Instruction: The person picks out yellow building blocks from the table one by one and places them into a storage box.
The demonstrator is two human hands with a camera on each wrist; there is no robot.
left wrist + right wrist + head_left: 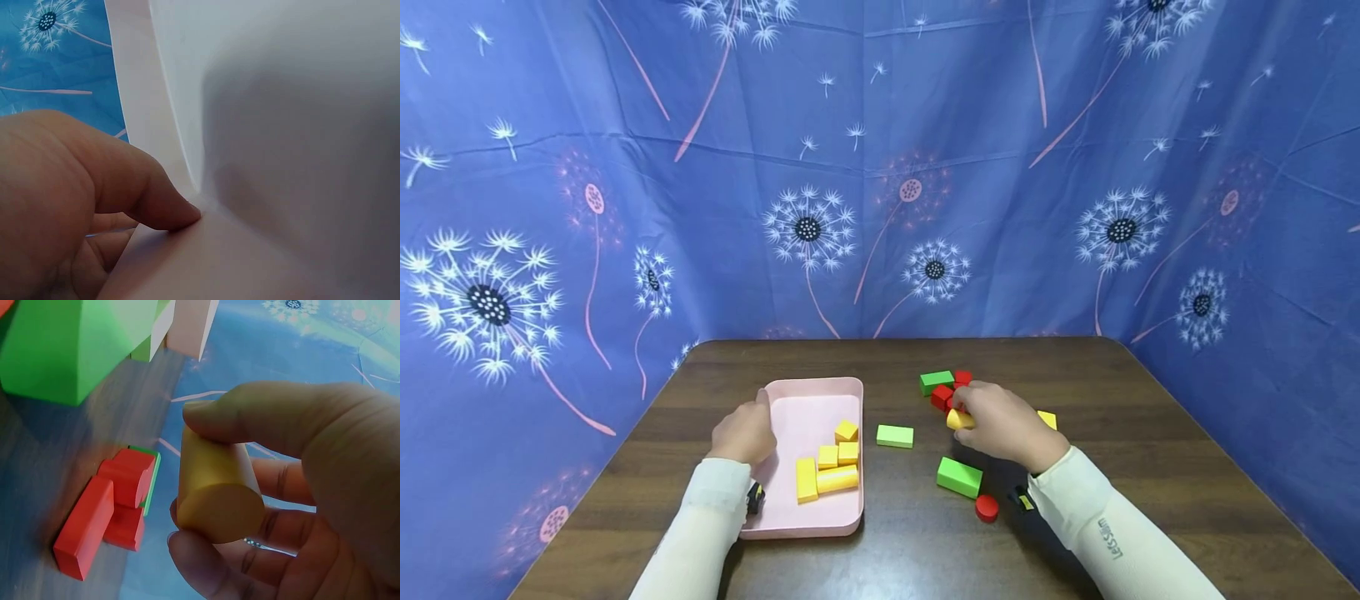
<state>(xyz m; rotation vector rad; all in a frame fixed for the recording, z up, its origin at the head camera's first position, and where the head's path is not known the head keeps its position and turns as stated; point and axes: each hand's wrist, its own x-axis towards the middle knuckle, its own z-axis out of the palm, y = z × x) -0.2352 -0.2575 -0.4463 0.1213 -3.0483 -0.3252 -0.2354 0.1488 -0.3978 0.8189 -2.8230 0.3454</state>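
Note:
A yellow cylinder (219, 481) is held between the thumb and fingers of my right hand (1007, 425), above the table right of the middle. My left hand (745, 433) grips the left wall of a pink tray (820, 387). In the left wrist view the thumb (165, 200) presses the inner side of that wall, with other fingers outside it. Inside the tray lie several yellow blocks (807, 481) and another yellow cylinder (837, 479). Past my right fingertips, red blocks (942, 397) sit in a cluster, partly hidden by the hand.
Green blocks lie on the brown table (1150, 467): one (936, 382) beside the red cluster, a light one (895, 436) right of the tray, and one (958, 477) nearer me. Next to the nearest is a red disc (987, 508). A yellow block (1047, 419) shows behind my right hand.

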